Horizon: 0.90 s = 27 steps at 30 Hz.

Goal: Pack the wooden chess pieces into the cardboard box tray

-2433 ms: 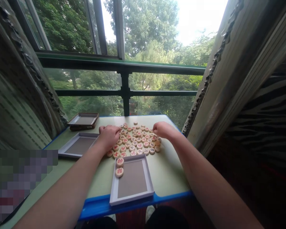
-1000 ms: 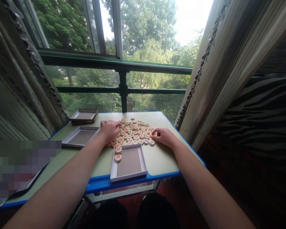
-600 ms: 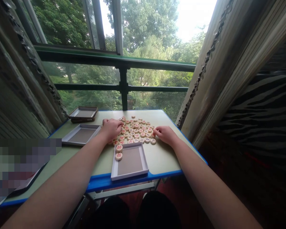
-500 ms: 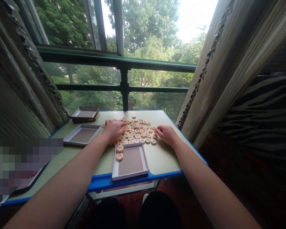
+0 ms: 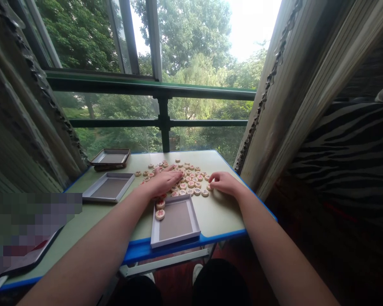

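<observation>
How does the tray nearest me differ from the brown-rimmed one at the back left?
The front tray has whitish walls; the brown-rimmed tray is brown outside. The front tray overlaps the blue table edge; the brown-rimmed tray sits atop another brown box or lid. Two xiangqi pieces lie along the front tray's left wall; none show in the brown-rimmed tray. Both are shallow, rectangular and open-topped.

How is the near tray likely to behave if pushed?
Broad and low, the near tray would probably slide flat. Its two pieces have space beside them, so a jolt could shift them. Pulled nearer, it might tip off, as it lies at the front edge of the table.
</observation>
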Available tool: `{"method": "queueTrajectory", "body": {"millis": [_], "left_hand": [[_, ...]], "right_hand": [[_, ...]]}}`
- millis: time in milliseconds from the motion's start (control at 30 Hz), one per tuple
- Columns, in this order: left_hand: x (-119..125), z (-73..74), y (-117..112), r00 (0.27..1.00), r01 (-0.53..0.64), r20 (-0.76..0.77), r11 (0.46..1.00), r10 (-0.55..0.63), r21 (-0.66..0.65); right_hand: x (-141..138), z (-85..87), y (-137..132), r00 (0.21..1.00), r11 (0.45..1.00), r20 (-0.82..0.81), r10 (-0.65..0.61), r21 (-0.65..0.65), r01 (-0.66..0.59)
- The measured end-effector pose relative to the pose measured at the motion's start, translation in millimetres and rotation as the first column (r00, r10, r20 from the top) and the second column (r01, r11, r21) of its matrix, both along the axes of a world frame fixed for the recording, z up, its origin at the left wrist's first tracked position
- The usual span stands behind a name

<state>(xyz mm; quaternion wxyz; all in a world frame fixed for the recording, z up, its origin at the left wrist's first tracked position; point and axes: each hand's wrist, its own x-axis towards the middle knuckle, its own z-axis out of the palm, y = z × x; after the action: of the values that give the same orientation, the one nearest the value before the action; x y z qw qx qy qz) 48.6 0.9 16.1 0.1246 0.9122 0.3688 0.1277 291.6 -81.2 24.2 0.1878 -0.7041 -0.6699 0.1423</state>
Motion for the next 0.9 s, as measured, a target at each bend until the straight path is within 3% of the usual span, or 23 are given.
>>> {"method": "queueTrajectory", "body": {"millis": [100, 300, 400, 533, 667, 900], "left_hand": [[-5.6, 1.2, 1.2, 1.0, -0.021, 0.02, 0.996, 0.019, 0.087], [-16.5, 4.1, 3.8, 0.99, -0.139, 0.057, 0.977, 0.131, 0.163], [-18.6, 1.9, 7.3, 0.986, -0.161, 0.07, 0.97, 0.151, 0.181], [-19.9, -2.7, 15.0, 0.987, -0.145, 0.097, 0.968, 0.128, 0.205], [-17.2, -5.9, 18.7, 0.99, -0.061, 0.134, 0.981, 0.037, 0.185], [-16.6, -15.3, 23.4, 0.992, -0.107, 0.08, 0.985, 0.097, 0.134]], "right_hand": [[-3.3, 0.8, -3.1, 0.999, 1.0, 0.046, 0.003, 0.003, -0.003], [-26.2, 25.5, 14.4, 0.978, 0.965, 0.179, -0.105, 0.256, 0.057], [-45.5, 34.2, 40.6, 0.963, 0.992, 0.268, -0.026, 0.124, -0.008], [-65.4, 19.4, 71.5, 0.949, 0.98, 0.309, 0.059, 0.165, -0.115], [-69.2, -0.5, 82.6, 0.923, 0.957, 0.335, 0.189, 0.148, -0.249], [-64.6, -3.3, 85.9, 0.928, 0.959, 0.334, 0.166, 0.165, -0.231]]}}
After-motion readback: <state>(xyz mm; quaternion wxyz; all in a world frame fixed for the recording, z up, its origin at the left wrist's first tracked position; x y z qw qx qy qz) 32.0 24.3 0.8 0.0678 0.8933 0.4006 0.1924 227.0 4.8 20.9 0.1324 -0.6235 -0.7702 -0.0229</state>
